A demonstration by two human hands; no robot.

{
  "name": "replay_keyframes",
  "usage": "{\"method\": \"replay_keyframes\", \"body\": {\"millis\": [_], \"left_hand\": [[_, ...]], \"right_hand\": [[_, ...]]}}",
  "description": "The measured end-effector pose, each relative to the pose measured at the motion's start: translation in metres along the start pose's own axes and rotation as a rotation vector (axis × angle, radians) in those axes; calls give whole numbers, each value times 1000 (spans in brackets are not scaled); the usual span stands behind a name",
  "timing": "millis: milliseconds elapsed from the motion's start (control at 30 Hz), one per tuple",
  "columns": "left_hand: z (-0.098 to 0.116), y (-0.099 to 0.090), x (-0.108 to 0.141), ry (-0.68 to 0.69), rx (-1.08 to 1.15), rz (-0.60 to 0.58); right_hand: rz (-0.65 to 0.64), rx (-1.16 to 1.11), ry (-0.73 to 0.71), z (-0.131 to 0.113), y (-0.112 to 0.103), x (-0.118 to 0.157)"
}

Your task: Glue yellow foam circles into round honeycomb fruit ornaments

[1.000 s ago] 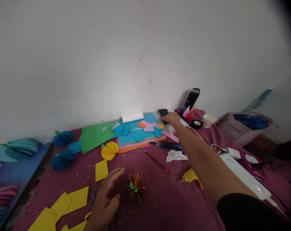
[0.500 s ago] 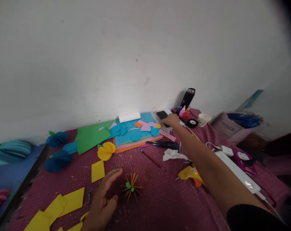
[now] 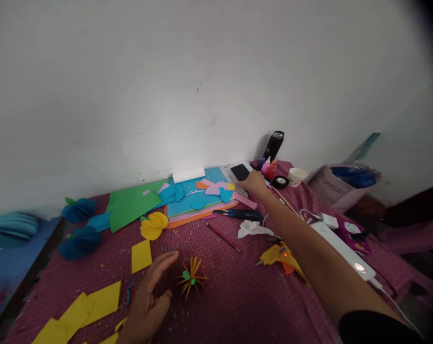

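Observation:
At the back of the table, my right hand point(image 3: 253, 183) has its fingers on the near right edge of a dark-screened smartphone point(image 3: 240, 172), which lies over clear plastic sleeves; the fingertips are partly hidden. My left hand point(image 3: 152, 291) is held over the near part of the table, thumb and fingers apart with nothing between them. Just right of it stands a small spiky fan of folded orange-yellow paper point(image 3: 193, 279) with green bits. A yellow paper pumpkin point(image 3: 154, 226) and a yellow paper square point(image 3: 141, 256) lie beyond the left hand.
Under my right forearm lies a yellow glue gun point(image 3: 281, 255). Nearby are a pencil point(image 3: 223, 237), a utility knife point(image 3: 238, 214), crumpled tissue point(image 3: 254, 229), a white power strip point(image 3: 341, 251), a paper cup point(image 3: 297, 177) and a black bottle point(image 3: 274, 145). Blue paper pumpkins point(image 3: 79, 242) sit at left.
The view has shifted slightly to the right. My right hand stays at the smartphone, which seems to have slid a little rightward. My left hand keeps nearly the same pose.

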State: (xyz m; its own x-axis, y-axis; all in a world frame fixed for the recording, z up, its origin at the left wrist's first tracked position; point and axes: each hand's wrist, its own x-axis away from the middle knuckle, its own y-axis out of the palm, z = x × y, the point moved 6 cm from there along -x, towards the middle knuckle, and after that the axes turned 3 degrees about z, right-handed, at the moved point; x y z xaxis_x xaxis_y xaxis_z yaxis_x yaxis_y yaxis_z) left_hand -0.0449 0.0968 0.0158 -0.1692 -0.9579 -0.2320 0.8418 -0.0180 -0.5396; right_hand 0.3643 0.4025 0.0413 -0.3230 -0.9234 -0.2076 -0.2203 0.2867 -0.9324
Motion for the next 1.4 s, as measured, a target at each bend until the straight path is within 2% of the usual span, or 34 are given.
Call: {"method": "replay_keyframes", "body": {"millis": [167, 467, 967, 1400], "left_hand": [[2, -2, -2, 28, -21, 22], [1, -2, -2, 35, -34, 23], [0, -1, -3, 22, -21, 20], [0, -1, -3, 17, -19, 15]], "right_hand": [[106, -14, -47, -3, -6, 7], [186, -39, -80, 2, -13, 15], [206, -69, -128, 5, -12, 16], [200, -74, -113, 6, -12, 15]]}}
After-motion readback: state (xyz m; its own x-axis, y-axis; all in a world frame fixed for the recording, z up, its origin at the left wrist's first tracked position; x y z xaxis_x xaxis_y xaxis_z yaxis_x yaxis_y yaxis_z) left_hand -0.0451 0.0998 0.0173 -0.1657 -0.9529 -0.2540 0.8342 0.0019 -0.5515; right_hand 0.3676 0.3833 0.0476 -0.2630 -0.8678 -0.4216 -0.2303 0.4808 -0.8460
